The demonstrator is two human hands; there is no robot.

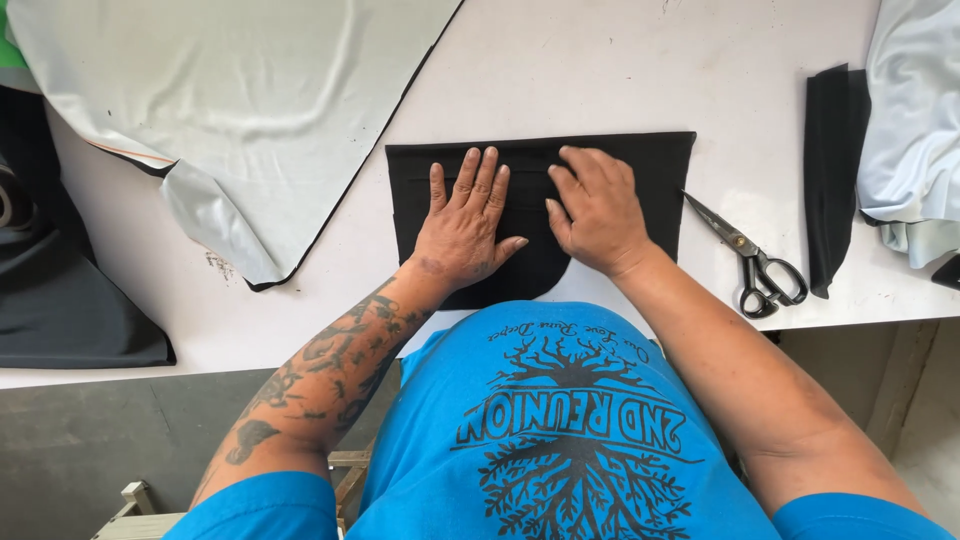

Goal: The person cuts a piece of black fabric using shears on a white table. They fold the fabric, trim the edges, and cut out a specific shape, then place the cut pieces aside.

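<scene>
Item 1: black fabric piece (640, 180), cut flat, straight along its far edge and curved along the near edge, lying on the white table (560, 70) just in front of the person's body, in the middle of the view.

Item 2: left hand (465, 225), palm down on the left half of the black fabric piece, fingers straight and held close together, thumb out to the side; it grips nothing and presses flat.

Item 3: right hand (598, 212), palm down just beside the left hand, on the middle of the same piece; fingers slightly bent, tips on the cloth, holding nothing. The 2 hands lie close together, nearly touching at the fingers.

Item 4: scissors (755, 262) with black handles, blades closed, lying on the table just to the right of the black fabric piece, tip pointing toward it.

Item 5: large pale grey fabric sheet (230, 110) with a dark edge, spread over the far left of the table.

Item 6: folded black strip (832, 170) at the right, well apart from the hands, with light grey cloth (915, 130) beside it at the table's right edge.

Item 7: dark grey cloth (60, 300) at the left edge of the table.
</scene>
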